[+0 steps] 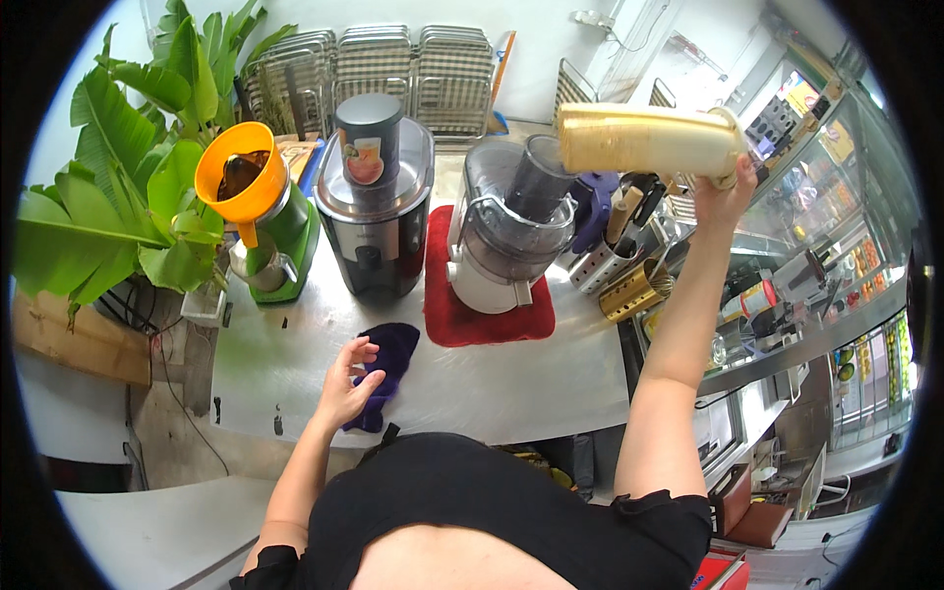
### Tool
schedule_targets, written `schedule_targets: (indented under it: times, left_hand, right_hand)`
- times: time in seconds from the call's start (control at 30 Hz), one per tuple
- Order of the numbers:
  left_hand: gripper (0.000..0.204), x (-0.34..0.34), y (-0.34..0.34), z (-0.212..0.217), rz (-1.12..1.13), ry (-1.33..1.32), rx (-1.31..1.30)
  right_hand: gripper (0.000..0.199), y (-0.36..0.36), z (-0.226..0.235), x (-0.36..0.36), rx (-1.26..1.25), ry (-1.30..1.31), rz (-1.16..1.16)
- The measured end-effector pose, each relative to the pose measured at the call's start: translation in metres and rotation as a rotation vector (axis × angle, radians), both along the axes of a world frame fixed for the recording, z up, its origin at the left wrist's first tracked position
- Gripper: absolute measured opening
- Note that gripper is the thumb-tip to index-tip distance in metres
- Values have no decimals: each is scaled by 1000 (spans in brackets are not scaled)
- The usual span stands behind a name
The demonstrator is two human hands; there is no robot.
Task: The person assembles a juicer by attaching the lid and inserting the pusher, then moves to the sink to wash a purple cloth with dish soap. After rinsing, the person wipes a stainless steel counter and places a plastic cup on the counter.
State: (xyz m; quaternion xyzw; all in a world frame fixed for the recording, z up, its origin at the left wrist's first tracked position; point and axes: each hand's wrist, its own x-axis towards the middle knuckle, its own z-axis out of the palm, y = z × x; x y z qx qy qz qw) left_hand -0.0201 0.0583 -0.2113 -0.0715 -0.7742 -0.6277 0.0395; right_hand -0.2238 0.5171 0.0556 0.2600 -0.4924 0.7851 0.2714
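R hand [723,192] raised, fingers wrapped round base of a cream cup stack [644,140]; stack lies horiz., long axis L-R, open end pointing L over the white juicer [506,231]. L hand [346,385] fingers loosely spread, touching a purple cloth [388,369] on worktop [511,379]. Black juicer [374,197] w/ round orange label on its pusher.

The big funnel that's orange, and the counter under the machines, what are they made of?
The orange cone-shaped funnel looks like smooth plastic: even bright colour, soft shine, thin rim. The grey counter top looks like brushed sheet metal, probably stainless steel: dull silvery surface with blurry reflections. Neither can be told for sure by look alone.
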Motion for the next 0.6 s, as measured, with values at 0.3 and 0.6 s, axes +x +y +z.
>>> schedule_targets:
  times: [0.3, 0.6]
  left_hand:
    - [52, 8, -3, -11, -62, -76, -35]
    - [52, 8, -4, -19, -54, -117, -26]
  right_hand:
    - [57, -69, 60, -23, 889, 77, -411]
    - [66, -87, 81, -58, 1416, -57, -62]
